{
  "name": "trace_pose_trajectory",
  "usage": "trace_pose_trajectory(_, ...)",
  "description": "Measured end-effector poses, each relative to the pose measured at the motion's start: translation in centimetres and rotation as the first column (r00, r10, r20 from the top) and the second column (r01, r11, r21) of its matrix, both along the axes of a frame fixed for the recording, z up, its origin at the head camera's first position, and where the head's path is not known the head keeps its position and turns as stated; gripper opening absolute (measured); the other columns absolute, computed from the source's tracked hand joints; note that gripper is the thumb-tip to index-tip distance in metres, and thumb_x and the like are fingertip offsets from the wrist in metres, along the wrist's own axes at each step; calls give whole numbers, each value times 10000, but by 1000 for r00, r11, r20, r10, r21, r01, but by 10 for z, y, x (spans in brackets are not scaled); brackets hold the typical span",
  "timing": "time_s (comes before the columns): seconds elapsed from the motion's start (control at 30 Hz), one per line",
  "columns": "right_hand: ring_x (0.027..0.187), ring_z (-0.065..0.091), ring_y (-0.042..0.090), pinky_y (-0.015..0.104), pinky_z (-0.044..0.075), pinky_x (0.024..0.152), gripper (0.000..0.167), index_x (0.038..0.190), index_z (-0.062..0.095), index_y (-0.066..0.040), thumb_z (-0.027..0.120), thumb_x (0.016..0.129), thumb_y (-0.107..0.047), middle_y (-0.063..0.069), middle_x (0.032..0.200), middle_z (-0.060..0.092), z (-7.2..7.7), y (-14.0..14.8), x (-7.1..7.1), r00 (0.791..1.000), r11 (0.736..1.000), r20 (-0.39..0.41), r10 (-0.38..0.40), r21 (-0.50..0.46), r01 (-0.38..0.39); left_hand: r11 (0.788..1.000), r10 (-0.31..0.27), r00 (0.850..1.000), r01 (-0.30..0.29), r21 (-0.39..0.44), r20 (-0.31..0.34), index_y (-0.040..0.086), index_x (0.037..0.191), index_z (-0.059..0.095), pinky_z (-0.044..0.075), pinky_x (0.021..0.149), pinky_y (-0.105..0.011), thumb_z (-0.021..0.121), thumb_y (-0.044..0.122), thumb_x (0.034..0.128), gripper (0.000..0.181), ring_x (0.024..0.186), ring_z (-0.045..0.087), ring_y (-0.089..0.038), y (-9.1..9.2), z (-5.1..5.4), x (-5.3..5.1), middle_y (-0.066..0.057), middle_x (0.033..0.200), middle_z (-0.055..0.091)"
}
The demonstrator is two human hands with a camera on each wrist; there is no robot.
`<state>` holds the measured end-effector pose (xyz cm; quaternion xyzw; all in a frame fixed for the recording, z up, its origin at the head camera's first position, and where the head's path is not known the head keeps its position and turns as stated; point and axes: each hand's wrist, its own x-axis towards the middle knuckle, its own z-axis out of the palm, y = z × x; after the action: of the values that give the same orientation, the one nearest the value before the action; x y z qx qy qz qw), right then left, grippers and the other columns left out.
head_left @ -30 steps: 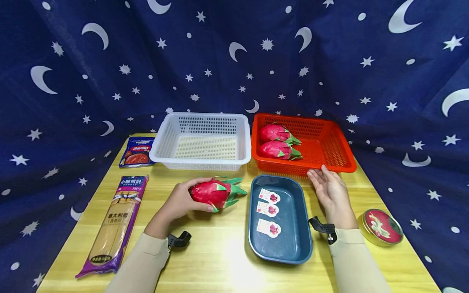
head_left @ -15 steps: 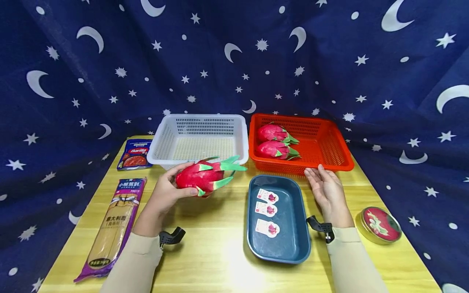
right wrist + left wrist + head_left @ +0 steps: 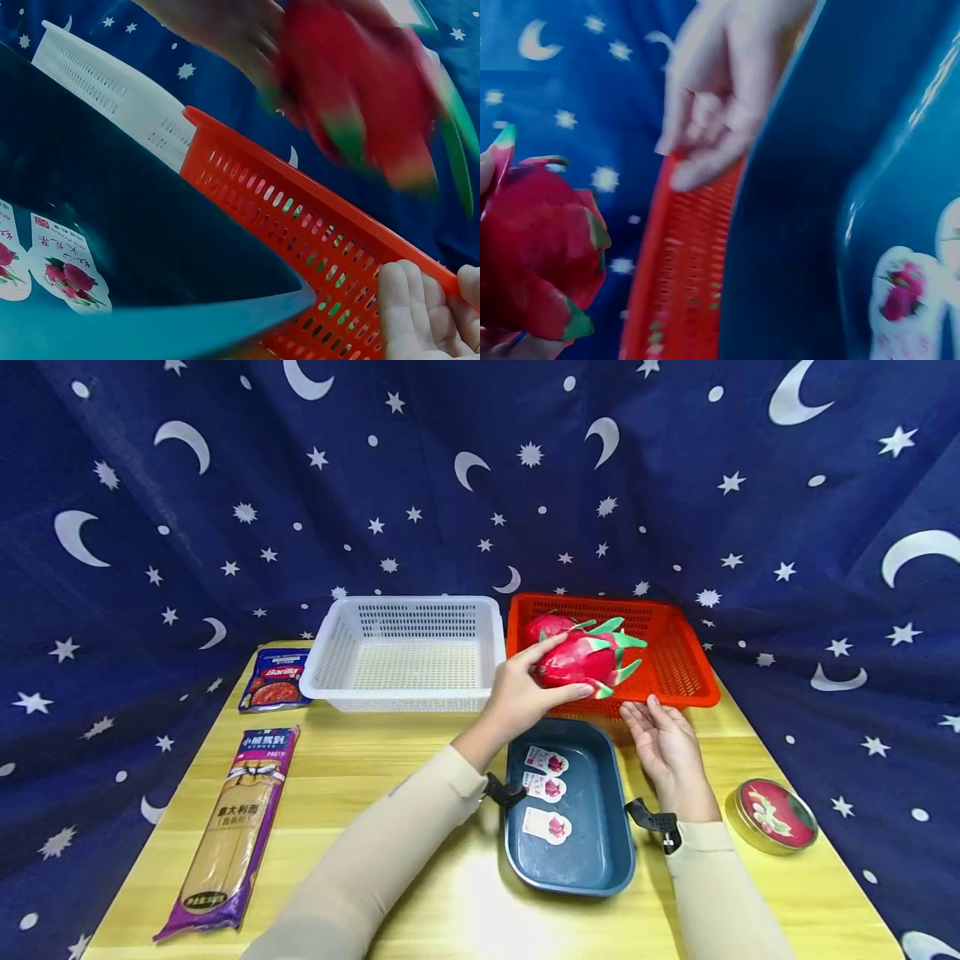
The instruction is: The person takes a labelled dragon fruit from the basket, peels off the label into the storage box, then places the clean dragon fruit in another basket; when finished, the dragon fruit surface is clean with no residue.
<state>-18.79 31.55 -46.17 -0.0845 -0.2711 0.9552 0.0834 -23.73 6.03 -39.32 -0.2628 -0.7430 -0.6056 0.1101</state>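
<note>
My left hand (image 3: 519, 689) grips a pink dragon fruit (image 3: 576, 662) with green-tipped scales, held above the near left part of the red basket (image 3: 660, 656). In the right wrist view this dragon fruit (image 3: 360, 82) is blurred over the basket's rim. Another dragon fruit (image 3: 546, 625) lies in the basket, partly covered by the held one. My right hand (image 3: 670, 752) pinches the basket's near rim, with its fingers against the outer wall and the thumb over the edge, as the right wrist view shows.
A blue tray (image 3: 592, 860) with several dragon fruit labels (image 3: 547, 825) stands in front of the red basket. Left of that basket is a white basket (image 3: 405, 697). A pasta packet (image 3: 240, 827) and a sauce pouch (image 3: 277, 678) lie at left; a round tin (image 3: 776, 817) at right.
My left hand has lifted the dragon fruit from in front of the white basket and carried it right, over the red basket. The right hand has stayed at the red basket's rim.
</note>
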Motion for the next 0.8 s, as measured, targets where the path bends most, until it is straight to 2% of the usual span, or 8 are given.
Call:
trace_pose_trajectory(0.07,950,742,341,416,562,968,163,910,541,26,555,1071,3,228,940,714,-2,1,1,1000,1000,-4,1,3,-1,994,51,997,-55,-98,-50,194,1481,636,540,938,-256,962,421,775,810,1169,634,-174,29,-3,-10,-60,1376,668)
trace_pose_trajectory(0.17,968,737,334,411,553,982,173,912,551,32,542,1080,-9,226,966,721,-5,2,2,1000,1000,-9,11,6,-11,964,126,989,-141,-226,-81,198,1503,614,512,964,-246,925,495,792,831,1189,622,-175,64,-8,-23,-47,1391,665)
trace_pose_trajectory(0.3,970,735,327,408,545,991,142,942,551,33,550,1075,-14,227,987,720,-8,2,6,1000,1000,-1,8,16,-8,927,174,984,-174,-332,-29,186,1527,581,500,997,-251,874,534,828,834,1194,620,-189,101,-15,-34,-32,1388,665)
trace_pose_trajectory(0.43,960,736,323,407,553,978,108,975,533,28,566,1069,-15,230,989,715,-8,2,7,1000,999,3,-14,37,14,888,226,973,-186,-420,47,157,1541,554,495,1019,-260,831,562,863,838,1228,615,-197,128,-18,-41,-27,1384,666)
trace_pose_trajectory(0.53,961,734,322,406,552,981,104,989,519,25,569,1069,-19,224,979,711,-8,0,4,1000,999,-1,-10,48,10,860,245,965,-173,-480,91,141,1553,535,496,1016,-249,837,532,872,841,1234,619,-190,139,-18,-48,-28,1379,667)
trace_pose_trajectory(0.63,968,736,311,399,550,984,103,999,517,23,564,1074,-30,213,979,713,-8,-2,0,1000,997,-9,-1,72,2,835,225,967,-129,-536,119,134,1569,509,471,1038,-230,848,466,885,833,1266,603,-164,145,-15,-55,-19,1403,650)
trace_pose_trajectory(0.73,962,740,311,399,556,974,112,986,515,21,553,1078,-30,209,975,715,-7,-2,-1,1000,996,-24,-5,88,7,782,174,974,-47,-622,147,133,1605,449,426,1078,-218,834,393,921,827,1343,543,-159,149,-11,-60,-7,1453,615)
trace_pose_trajectory(0.8,951,742,314,399,562,965,121,975,516,23,541,1083,-26,213,972,717,-7,-1,-2,999,996,-36,-11,87,14,729,133,979,8,-685,153,120,1618,415,399,1094,-207,813,367,944,821,1371,513,-153,151,-9,-62,7,1467,601)
